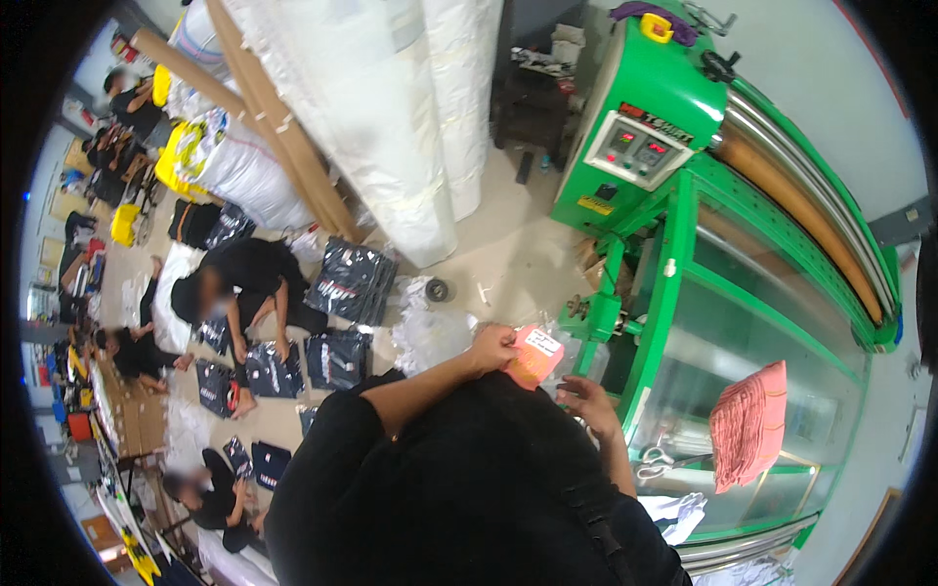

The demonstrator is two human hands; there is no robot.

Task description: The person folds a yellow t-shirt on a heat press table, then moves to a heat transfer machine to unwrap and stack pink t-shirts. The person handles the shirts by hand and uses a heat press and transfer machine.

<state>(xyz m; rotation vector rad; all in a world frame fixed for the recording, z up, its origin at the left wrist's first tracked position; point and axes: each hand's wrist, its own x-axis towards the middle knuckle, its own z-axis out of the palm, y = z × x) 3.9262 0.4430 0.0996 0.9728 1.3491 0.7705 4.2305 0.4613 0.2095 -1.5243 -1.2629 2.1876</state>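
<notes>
Held in my left hand is a pink-orange packet or folded piece with a white label that bears writing. My right hand is just to the right of it and lower, fingers apart, with nothing plainly in them. A stack of folded salmon-coloured pieces lies on the clear top of a green machine to the right. White-handled scissors lie beside the stack, their blades pointing towards it.
The green roller machine has a control panel and a long orange roller. Tall wrapped rolls and cardboard tubes stand ahead. At left, people sit on the floor among bagged dark garments. A tape roll lies on the floor.
</notes>
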